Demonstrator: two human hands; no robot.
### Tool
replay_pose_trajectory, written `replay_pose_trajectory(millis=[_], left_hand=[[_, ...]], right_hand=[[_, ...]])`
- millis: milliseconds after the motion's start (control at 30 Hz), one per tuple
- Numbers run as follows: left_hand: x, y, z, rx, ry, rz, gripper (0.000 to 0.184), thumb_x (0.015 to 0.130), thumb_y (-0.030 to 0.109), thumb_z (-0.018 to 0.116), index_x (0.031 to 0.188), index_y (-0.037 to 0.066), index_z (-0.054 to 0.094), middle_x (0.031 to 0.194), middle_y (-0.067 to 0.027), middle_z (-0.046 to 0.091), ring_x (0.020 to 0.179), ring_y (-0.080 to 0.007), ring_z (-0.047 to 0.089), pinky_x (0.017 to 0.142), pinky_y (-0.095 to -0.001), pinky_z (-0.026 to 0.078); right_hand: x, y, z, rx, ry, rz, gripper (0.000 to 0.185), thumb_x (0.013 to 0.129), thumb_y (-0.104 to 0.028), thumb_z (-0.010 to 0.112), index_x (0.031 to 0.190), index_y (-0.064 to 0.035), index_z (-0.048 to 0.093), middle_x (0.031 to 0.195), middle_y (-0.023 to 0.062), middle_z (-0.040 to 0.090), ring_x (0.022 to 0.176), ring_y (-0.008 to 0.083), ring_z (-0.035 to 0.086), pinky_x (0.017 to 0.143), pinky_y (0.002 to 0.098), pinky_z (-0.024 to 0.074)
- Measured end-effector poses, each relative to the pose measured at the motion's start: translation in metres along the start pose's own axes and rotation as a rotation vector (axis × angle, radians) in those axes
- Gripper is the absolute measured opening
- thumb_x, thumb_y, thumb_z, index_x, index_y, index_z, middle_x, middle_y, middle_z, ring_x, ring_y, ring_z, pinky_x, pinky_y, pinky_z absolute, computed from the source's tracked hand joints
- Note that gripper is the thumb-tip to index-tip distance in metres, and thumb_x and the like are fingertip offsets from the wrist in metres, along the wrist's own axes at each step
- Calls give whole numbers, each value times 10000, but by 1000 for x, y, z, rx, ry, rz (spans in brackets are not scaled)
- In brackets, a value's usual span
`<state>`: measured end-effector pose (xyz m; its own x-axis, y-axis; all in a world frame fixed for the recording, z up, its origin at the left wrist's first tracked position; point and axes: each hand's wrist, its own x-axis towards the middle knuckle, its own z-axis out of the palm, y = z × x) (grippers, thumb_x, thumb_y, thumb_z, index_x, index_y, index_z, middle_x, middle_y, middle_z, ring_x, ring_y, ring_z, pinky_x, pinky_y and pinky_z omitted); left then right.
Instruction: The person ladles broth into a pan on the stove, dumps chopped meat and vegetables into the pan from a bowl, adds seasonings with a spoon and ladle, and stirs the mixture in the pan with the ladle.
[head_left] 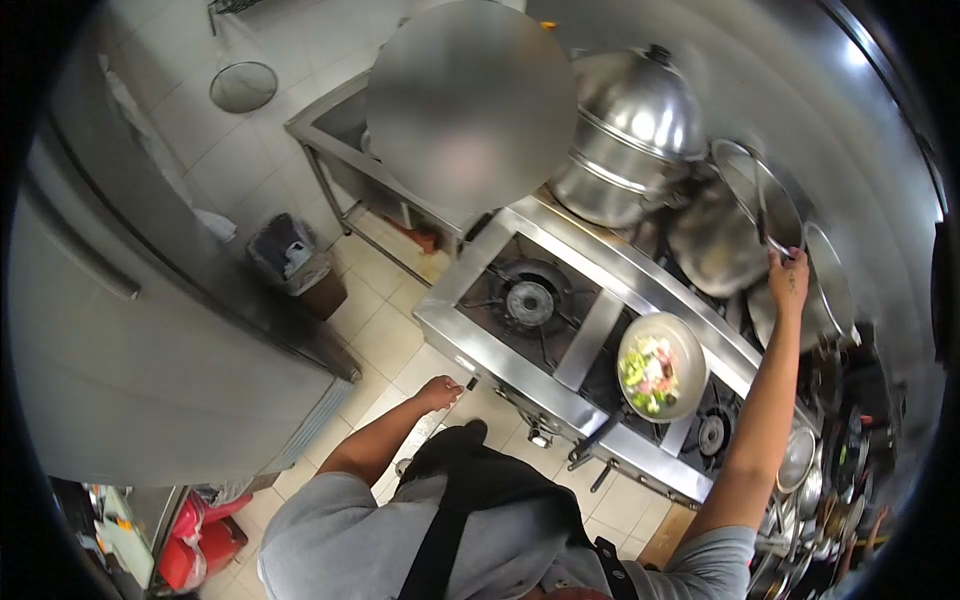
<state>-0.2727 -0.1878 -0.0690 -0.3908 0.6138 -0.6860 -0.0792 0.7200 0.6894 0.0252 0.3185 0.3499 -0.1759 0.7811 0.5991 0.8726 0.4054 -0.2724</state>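
My right hand (789,270) reaches to the back of the stove, its fingers closed at the near rim of a tall metal pot (728,235). A long-handled utensil (761,205) stands in that pot and its end meets my fingers; its head is hidden. At the front left of the stove, my left hand (438,393) is closed, with a small dark piece (471,384) at its fingertips that is too small to name. A frying pan (688,375) with chopped green, white and pink food (652,372) sits on the middle burner, its handle toward me.
A large domed steamer pot (628,140) stands behind the stove (590,340). Another big pot (828,285) is right of my right hand. Left are a fridge (150,330) and a bin (315,280). Strainers and utensils (800,460) crowd the right side.
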Motion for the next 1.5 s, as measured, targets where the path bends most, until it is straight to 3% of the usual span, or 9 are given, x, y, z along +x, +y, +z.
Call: replay_pose_trajectory(millis=[267,367,467,500,633,833,1100,1400,1500], left_hand=[[-19,-86,-46,-172,242,-183,355,833,323,615,985,4,588,747,-98,646,559,-170,606,441,-307,463],[-32,-86,-41,-109,177,-242,359,832,317,605,1005,3,582,745,-95,645,567,-168,611,433,-300,463],[-28,-79,-37,-132,143,-243,333,831,296,616,1000,12,575,743,-85,644,559,-147,601,424,-271,448],[-28,-74,-34,-137,138,-216,313,834,285,615,992,17,577,740,-81,641,552,-144,596,422,-265,443],[-10,-25,-11,-148,61,-111,261,864,271,594,970,33,581,757,-60,640,597,-130,602,439,-255,435],[32,54,83,-27,-433,274,268,884,295,574,1026,67,565,871,-47,634,677,-126,599,543,-251,471],[-44,158,234,-168,-675,23,437,857,428,609,1095,74,511,793,-55,600,544,-127,554,476,-277,459],[-77,157,263,-122,-422,42,330,845,369,638,873,66,510,583,-9,468,379,-119,423,340,-266,330],[-86,161,266,-73,-371,62,336,852,365,635,881,72,473,568,-4,460,360,-112,409,326,-263,309]], right_hand=[[96,-4,120,-195,-184,347,442,779,-212,539,1152,12,456,1177,281,542,1113,415,530,934,469,430],[143,66,194,64,-130,109,260,754,-219,544,782,22,640,682,248,635,661,371,656,585,431,508],[174,48,176,-542,-342,-314,405,921,-359,411,973,-46,663,1039,200,632,1014,368,578,824,429,455],[172,43,164,-660,-325,-357,424,936,-379,400,1012,-44,647,1020,197,638,959,347,595,833,420,445],[98,8,70,1083,-342,567,198,880,-218,531,804,-56,617,637,48,562,531,138,538,429,306,407],[-126,-26,-51,1570,-385,513,268,872,-199,538,1065,-14,554,603,14,532,417,90,475,377,213,369],[-357,56,-131,920,-633,650,463,851,-59,543,1300,2,448,610,14,526,441,64,471,406,210,392],[-453,137,-171,432,-846,339,475,773,-87,593,1211,43,463,666,218,580,658,400,602,602,440,467],[-466,159,-142,334,-800,178,432,787,-108,561,1187,27,468,695,224,605,681,402,609,642,471,477]])
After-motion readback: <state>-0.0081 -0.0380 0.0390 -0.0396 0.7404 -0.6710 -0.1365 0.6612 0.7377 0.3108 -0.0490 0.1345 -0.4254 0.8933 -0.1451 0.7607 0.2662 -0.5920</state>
